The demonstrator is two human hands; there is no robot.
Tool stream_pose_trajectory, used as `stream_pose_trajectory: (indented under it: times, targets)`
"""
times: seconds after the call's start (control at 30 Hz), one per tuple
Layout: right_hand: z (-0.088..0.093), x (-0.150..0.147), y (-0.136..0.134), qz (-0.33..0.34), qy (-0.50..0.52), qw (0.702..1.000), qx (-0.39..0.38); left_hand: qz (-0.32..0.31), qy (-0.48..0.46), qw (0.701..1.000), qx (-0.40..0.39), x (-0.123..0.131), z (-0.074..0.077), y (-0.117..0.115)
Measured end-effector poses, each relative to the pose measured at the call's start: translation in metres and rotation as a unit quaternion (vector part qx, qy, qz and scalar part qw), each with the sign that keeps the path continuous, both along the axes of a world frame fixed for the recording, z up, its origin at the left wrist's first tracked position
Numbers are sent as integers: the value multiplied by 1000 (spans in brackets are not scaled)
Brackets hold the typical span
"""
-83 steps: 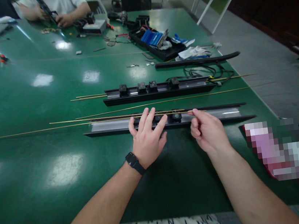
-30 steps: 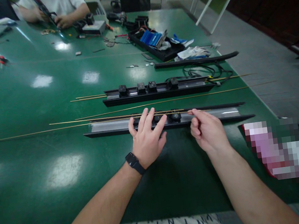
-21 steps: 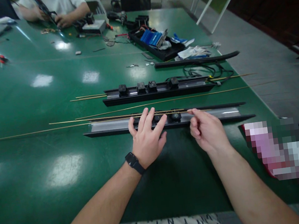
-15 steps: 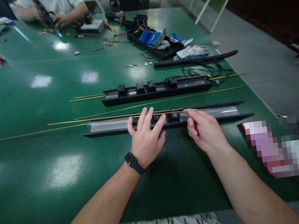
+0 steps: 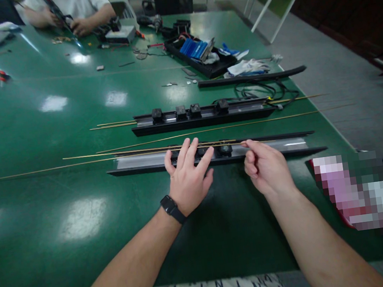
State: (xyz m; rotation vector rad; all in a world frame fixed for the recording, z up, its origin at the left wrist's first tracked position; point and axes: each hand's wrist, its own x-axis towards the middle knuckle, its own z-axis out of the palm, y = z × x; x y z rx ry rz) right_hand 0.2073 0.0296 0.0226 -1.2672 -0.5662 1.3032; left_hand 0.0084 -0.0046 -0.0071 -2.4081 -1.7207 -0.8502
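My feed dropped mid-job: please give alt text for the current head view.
A person's right hand pinches a thin gold-coloured rod over a long black channel with a silvery inside; the left hand is spread over its black blocks. Behind, a similar black channel carries four black cubes on a glossy green table.

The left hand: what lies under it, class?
Under the left hand, golden rods run along the nearer channel, and black blocks show between the fingers. What the hand itself covers cannot be seen.
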Motion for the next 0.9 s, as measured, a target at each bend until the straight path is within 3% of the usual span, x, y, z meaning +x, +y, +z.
stream_pose_trajectory:
  times: [0.5, 0.9]
  targets:
    - [-6, 2, 1, 38, -5, 999, -1, 0, 5, 1000, 6, 0, -1, 0]
    - [-3, 1, 0, 1, -3, 1000, 4, 1, 5, 1000, 9, -1, -1, 0]
